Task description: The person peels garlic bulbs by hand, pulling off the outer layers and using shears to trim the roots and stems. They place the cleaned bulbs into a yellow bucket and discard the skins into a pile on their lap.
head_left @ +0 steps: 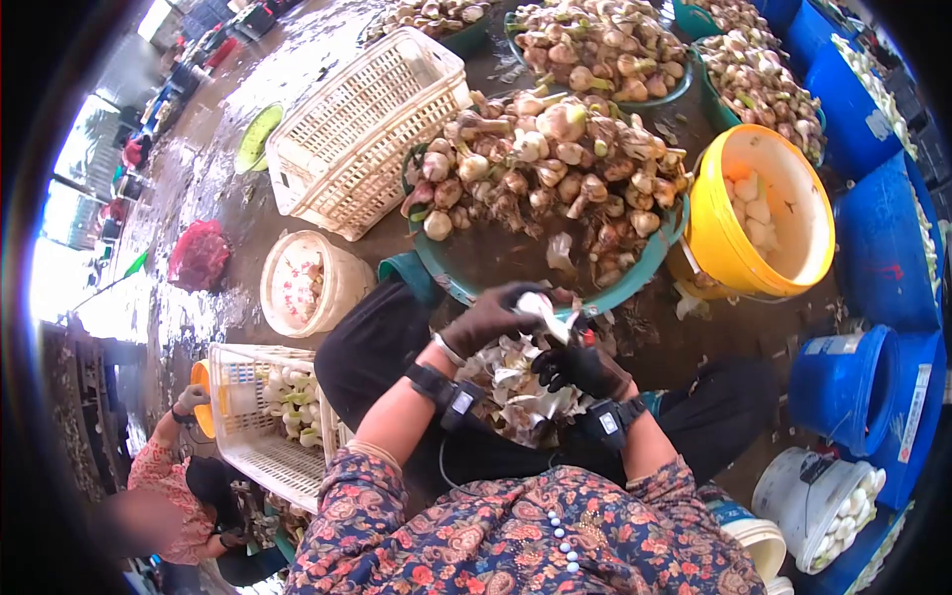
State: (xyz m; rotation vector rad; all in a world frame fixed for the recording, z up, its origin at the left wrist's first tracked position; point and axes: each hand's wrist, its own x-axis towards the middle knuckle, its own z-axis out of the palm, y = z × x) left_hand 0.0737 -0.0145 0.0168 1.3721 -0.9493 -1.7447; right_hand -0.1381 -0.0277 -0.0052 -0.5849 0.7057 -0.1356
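My left hand (494, 319), in a brown glove, is closed around a white peeled garlic bulb (543, 315) near the front rim of a green tub. Close to its right, my right hand (583, 371), in a dark glove, is closed on a tool with a red part (587, 338); its blade is hard to make out. The green tub (446, 275) holds a heap of unpeeled garlic (555, 164). Below both hands lies a pile of garlic skins (521, 392).
A yellow bucket (709, 223) with peeled cloves stands right of the tub. White crates (367, 119), a white bucket (307, 288) and another crate (263, 451) are on the left. A co-worker (174, 496) sits lower left. Blue buckets (833, 392) line the right.
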